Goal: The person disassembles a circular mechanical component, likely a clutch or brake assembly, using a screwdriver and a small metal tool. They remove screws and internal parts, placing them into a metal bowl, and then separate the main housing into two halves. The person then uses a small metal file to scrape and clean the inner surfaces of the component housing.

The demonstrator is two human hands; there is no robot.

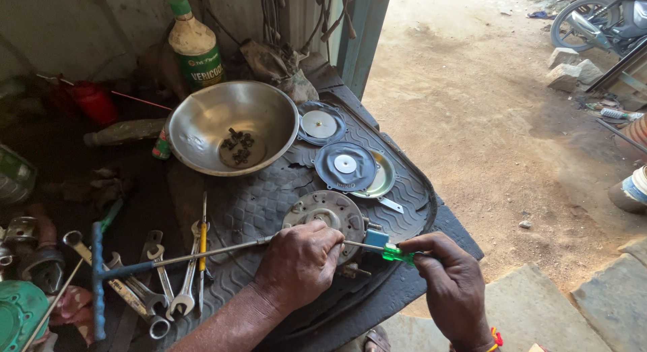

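Dark ribbed rubber mat (269,197) spread over workbench. Steel bowl (202,119) at 11 o'clock, 2 round diaphragms (345,165) at 1, metal housing (323,210) near centre, spanners (158,278) at 8.

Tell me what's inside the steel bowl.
The bowl holds a small cluster of dark screws near its bottom. Nothing covers them; their exact count is too small to tell.

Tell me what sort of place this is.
Most likely a small roadside repair workshop: spanners lie on a grimy bench, a steel bowl holds screws, and a motorcycle stands on the dirt yard outside.
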